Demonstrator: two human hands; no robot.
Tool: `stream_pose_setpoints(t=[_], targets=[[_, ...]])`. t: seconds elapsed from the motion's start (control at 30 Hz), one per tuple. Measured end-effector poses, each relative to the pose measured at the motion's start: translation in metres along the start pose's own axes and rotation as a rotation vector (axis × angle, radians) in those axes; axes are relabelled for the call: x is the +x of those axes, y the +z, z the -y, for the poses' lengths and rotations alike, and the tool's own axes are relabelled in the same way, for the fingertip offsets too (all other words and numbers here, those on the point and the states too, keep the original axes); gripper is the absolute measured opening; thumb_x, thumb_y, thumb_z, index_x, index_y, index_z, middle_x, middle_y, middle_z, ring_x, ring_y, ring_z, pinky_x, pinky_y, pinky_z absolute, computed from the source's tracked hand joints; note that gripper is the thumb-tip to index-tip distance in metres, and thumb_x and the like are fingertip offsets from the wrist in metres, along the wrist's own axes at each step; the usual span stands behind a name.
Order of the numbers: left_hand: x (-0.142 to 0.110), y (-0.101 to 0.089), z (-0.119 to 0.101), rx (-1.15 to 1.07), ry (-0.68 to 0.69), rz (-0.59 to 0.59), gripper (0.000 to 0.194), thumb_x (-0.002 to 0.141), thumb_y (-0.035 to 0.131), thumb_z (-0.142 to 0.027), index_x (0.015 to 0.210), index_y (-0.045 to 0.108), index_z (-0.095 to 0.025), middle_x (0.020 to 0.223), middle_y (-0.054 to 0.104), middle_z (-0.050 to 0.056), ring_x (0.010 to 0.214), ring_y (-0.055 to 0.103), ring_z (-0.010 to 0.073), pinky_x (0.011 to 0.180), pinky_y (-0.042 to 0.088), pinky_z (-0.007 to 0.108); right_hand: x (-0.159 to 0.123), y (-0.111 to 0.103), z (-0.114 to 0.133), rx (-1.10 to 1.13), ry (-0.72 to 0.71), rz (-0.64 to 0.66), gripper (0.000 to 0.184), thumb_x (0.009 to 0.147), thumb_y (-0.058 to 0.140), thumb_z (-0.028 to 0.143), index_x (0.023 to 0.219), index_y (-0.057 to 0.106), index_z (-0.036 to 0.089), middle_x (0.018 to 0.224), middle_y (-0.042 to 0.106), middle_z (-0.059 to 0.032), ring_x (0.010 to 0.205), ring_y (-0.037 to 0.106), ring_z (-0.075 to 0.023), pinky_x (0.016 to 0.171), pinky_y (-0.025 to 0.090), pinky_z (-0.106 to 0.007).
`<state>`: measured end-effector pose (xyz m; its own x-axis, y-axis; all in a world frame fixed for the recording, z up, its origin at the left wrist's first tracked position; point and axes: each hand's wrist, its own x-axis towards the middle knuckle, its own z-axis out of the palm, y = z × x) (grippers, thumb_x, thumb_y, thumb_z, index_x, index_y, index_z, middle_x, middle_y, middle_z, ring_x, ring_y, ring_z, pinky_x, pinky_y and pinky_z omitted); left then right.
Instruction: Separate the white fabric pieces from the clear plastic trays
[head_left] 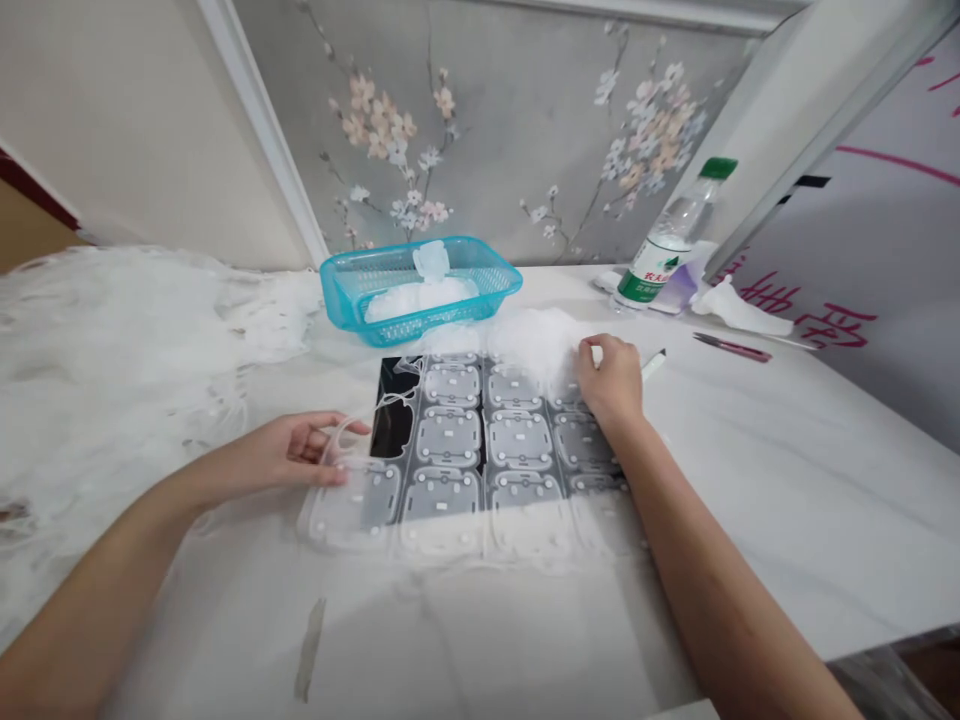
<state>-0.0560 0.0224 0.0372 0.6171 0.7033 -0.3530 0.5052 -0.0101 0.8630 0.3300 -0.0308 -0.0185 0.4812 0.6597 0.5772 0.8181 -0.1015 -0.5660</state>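
Note:
A translucent plastic sheet (480, 450) of moulded rounded-square pieces lies over a black mat (391, 420) on the white table. My left hand (304, 452) rests at the sheet's left edge, fingers curled round a thin clear frame strip peeled up from it. My right hand (611, 375) is closed on the sheet's far right corner, next to a loose heap of clear plastic pieces (536, 335).
A turquoise basket (495, 285) holding clear plastic pieces stands behind the sheet. A big pile of white plastic scraps (112, 350) covers the left of the table. At the right lie a green-capped bottle (671, 235), crumpled tissue (739, 310), a white pen (654, 362) and a pink-handled tool (731, 347).

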Motion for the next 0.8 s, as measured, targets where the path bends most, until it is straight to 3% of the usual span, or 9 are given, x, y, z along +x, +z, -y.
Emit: stream_pose_setpoints(t=[0.1,0.17,0.23,0.33,0.37,0.47,0.57,0.63,0.8], targets=[[0.003,0.004,-0.002,-0.07,-0.013,-0.001,0.058,0.07,0.071,-0.03,0.122,0.044,-0.028,0.061,0.059,-0.004,0.056,0.057,0.0119,0.052,0.045,0.017,-0.003,-0.01,0.029,0.022,-0.067,-0.013,0.016,0.084,0.041,0.024,0.078,0.054,0.017,0.079,0.059,-0.0141,0.084,0.048,-0.0269,0.08,0.037,-0.042],[0.005,0.013,-0.006,-0.164,0.066,-0.142,0.064,0.072,0.069,-0.033,0.126,0.034,-0.031,0.067,0.058,-0.004,0.059,0.058,0.0118,0.053,0.046,0.017,-0.015,-0.013,0.061,0.067,-0.141,0.019,0.016,0.087,0.042,0.026,0.081,0.054,0.018,0.083,0.06,-0.0118,0.085,0.05,-0.0247,0.08,0.038,-0.038],[0.007,0.023,-0.009,-0.178,0.11,-0.265,0.054,0.072,0.069,-0.037,0.119,0.043,-0.028,0.072,0.06,-0.003,0.061,0.058,0.0119,0.053,0.045,0.017,-0.035,-0.012,0.097,0.138,-0.251,0.115,0.014,0.089,0.044,0.026,0.084,0.055,0.019,0.084,0.062,-0.0062,0.084,0.053,-0.0201,0.079,0.041,-0.032],[0.008,0.033,-0.012,-0.128,0.072,-0.334,0.031,0.073,0.066,-0.044,0.093,0.062,-0.021,0.082,0.064,0.001,0.067,0.059,0.0126,0.054,0.045,0.015,-0.072,-0.006,0.14,0.326,-0.549,0.417,0.015,0.088,0.049,0.03,0.09,0.056,0.017,0.088,0.062,-0.0059,0.086,0.054,-0.0199,0.078,0.043,-0.032],[0.007,0.035,-0.014,-0.131,0.058,-0.349,0.028,0.074,0.065,-0.045,0.088,0.065,-0.021,0.086,0.065,0.001,0.071,0.059,0.0127,0.056,0.045,0.015,-0.083,-0.004,0.149,0.325,-0.581,0.474,0.021,0.085,0.054,0.035,0.094,0.056,0.015,0.093,0.062,-0.0075,0.09,0.053,-0.0217,0.079,0.043,-0.034],[0.003,0.039,-0.019,-0.234,0.041,-0.338,0.034,0.077,0.061,-0.047,0.105,0.062,-0.027,0.087,0.067,-0.001,0.073,0.06,0.0121,0.059,0.046,0.014,-0.104,0.002,0.158,0.254,-0.612,0.515,0.031,0.081,0.061,0.035,0.103,0.055,0.013,0.104,0.06,-0.0099,0.094,0.051,-0.024,0.081,0.043,-0.037],[0.0,0.042,-0.024,-0.351,0.056,-0.238,0.063,0.072,0.067,-0.046,0.129,0.043,-0.034,0.09,0.068,-0.001,0.075,0.062,0.0139,0.064,0.049,0.018,-0.105,0.005,0.152,0.231,-0.582,0.461,0.023,0.085,0.055,0.026,0.104,0.055,0.014,0.105,0.06,-0.01,0.094,0.052,-0.0234,0.08,0.045,-0.037],[0.0,0.044,-0.023,-0.361,0.077,-0.18,0.072,0.066,0.074,-0.039,0.129,0.04,-0.032,0.093,0.067,-0.001,0.081,0.063,0.0155,0.07,0.05,0.02,-0.101,0.004,0.148,0.268,-0.53,0.414,0.022,0.087,0.052,0.028,0.102,0.055,0.013,0.102,0.062,-0.0099,0.091,0.053,-0.0231,0.077,0.046,-0.035],[0.003,0.05,-0.016,-0.302,0.159,-0.172,0.047,0.073,0.07,-0.031,0.114,0.047,-0.023,0.081,0.066,-0.001,0.074,0.065,0.0144,0.069,0.052,0.022,-0.097,-0.001,0.148,0.282,-0.503,0.362,0.028,0.09,0.049,0.033,0.108,0.054,0.012,0.099,0.064,-0.0087,0.086,0.058,-0.0212,0.071,0.047,-0.031]])
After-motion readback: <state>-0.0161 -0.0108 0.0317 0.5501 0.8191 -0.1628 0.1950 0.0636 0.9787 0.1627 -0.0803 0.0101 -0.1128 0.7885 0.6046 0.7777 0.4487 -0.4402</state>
